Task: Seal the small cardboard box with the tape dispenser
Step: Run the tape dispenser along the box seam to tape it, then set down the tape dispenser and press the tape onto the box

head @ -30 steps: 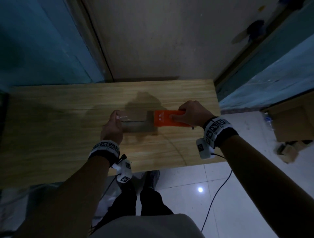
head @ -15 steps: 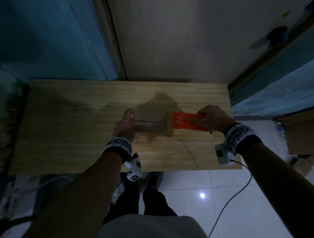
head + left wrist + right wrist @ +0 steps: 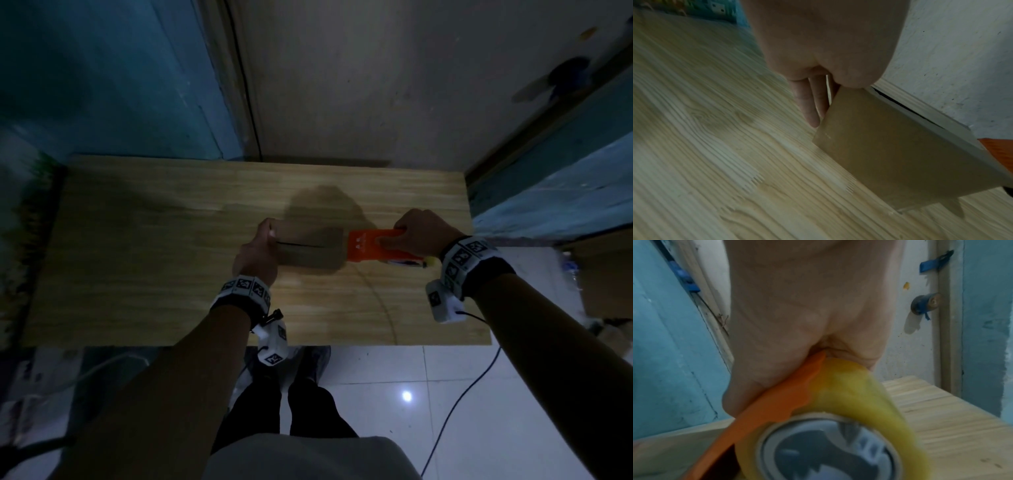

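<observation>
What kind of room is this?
Probably a plain home workroom or storage corner: a light wooden table stands against a rough grey plaster wall, on a glossy white tiled floor.

Box (image 3: 308,253): small, brown cardboard, flat on table (image 3: 154,274), flaps down, dark seam open along top, my left hand (image 3: 255,257) pressing its left end | tape dispenser (image 3: 368,245): orange, yellowish roll (image 3: 849,394), gripped in my right hand (image 3: 419,233), front edge against box's right end.

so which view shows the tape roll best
Right wrist: the roll fills the lower frame, yellow tape and printed core plain under the orange dispenser. Head shows only a yellow sliver at the dispenser's rear, by the right hand. Left wrist shows just an orange corner, no roll.
</observation>
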### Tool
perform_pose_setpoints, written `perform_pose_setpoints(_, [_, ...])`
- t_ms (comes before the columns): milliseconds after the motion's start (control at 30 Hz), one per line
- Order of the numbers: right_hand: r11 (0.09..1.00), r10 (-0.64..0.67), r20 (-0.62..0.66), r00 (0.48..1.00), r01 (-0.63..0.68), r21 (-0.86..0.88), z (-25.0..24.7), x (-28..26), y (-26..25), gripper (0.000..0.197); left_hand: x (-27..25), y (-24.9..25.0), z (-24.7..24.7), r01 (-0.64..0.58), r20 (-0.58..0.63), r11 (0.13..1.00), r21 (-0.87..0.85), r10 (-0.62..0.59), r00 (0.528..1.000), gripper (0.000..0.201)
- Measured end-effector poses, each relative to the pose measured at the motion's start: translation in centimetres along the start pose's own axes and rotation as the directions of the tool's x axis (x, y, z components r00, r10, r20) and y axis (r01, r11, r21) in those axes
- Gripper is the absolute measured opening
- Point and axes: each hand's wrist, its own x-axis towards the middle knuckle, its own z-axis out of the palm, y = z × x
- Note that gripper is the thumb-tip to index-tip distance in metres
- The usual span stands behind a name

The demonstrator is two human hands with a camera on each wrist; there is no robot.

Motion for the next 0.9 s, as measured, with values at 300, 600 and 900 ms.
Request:
perform_pose_setpoints(300, [0.997, 0.079, 0.028, 0.997, -0.079, 0.012, 0.3, 1.2, -1.7, 0.051, 0.1, 0.1, 0.0, -0.028, 0.009, 0.999, -0.017, 0.028, 1.000, 0.045])
perform_pose_setpoints(600, [0.982, 0.136, 0.127, 0.982, -0.118, -0.145, 5.8, 0.0, -5.4, 0.052, 0.5, 0.1, 0.2, 0.019, 0.025, 0.998, -0.054, -0.018, 1.000, 0.046])
perform_pose_setpoints(900, [0.942, 0.288, -0.008, 0.958, -0.281, 0.185, 4.6, -0.8, -2.7, 0.054, 0.6, -0.2, 0.1, -0.024, 0.010, 0.994, -0.102, 0.025, 1.000, 0.047])
